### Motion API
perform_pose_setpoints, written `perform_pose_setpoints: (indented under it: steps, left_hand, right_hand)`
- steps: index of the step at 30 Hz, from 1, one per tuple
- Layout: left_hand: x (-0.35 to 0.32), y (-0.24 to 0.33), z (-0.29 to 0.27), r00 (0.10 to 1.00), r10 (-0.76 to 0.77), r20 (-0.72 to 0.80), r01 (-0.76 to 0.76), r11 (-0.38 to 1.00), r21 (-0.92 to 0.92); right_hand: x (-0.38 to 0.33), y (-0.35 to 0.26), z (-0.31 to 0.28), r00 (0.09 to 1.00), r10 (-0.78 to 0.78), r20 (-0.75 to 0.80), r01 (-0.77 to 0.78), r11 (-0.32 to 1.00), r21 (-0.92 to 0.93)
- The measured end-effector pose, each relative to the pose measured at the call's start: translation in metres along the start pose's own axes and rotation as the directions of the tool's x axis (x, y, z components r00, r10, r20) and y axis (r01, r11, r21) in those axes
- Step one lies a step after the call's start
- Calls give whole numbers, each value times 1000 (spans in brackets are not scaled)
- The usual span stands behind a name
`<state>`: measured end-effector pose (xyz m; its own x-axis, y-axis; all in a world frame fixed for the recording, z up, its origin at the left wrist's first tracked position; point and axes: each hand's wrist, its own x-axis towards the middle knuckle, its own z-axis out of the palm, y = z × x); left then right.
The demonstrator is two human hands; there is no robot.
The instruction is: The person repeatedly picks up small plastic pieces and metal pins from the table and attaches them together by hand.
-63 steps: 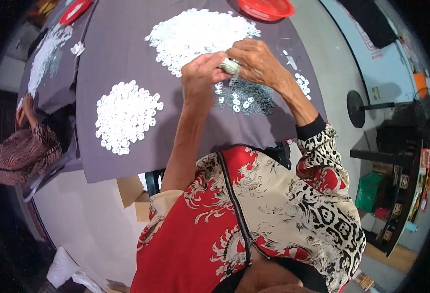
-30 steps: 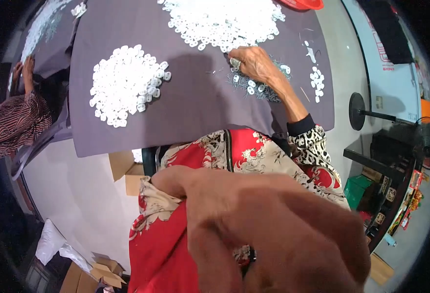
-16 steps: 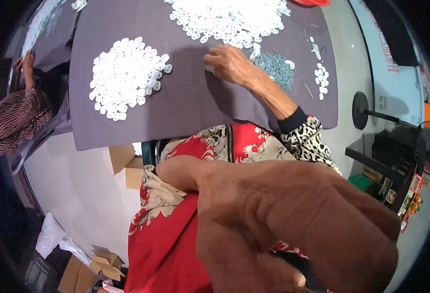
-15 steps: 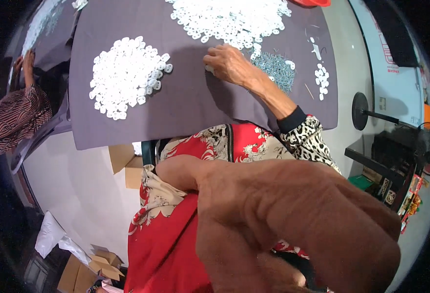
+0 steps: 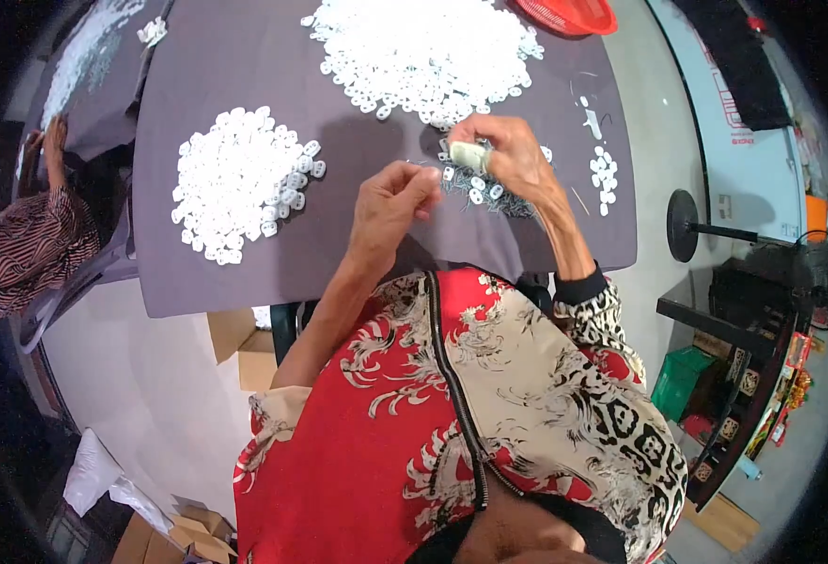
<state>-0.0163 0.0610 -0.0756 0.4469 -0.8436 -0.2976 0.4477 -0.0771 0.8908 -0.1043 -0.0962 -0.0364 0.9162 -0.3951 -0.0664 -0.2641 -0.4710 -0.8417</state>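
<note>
For neat handling, I should bring my fingertips together slowly, clear of the white pieces [image 5: 477, 195] and grey pins [image 5: 506, 204] lying beneath and beside my right fingers [image 5: 517, 141]. These are curled, a pale wrap [image 5: 470, 155] about one digit; my left fingers [image 5: 403, 179], just leftward, are drawn close. Whether either pair grips anything, I cannot tell.

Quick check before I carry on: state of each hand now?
Left hand: closed in a pinch; anything held can't be told.
Right hand: curled; whether closed on anything can't be told.
</note>
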Motion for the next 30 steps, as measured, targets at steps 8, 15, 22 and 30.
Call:
perform_pose_setpoints:
  steps: [8, 15, 22, 30]
  left_hand:
    - [9, -10, -3, 966, -160, 203, 193, 969, -156]
    - [8, -16, -8, 918, -260, 301, 324, 927, -190]
    - [9, -15, -3, 942, -244, 232, 294, 932, -213]
    - [19, -24, -3, 990, -107, 89, 99, 991, 85]
  right_hand:
    - [-21, -8, 3, 984, -172, 54, 176, 979, -98]
    - [-33, -4, 14, 919, -386, 78, 393, 912, -113]
    - [-46, 3, 18, 993, -110, -30, 110, 994, -24]
    - [-50, 37, 26, 985, 56, -164, -14, 970, 245]
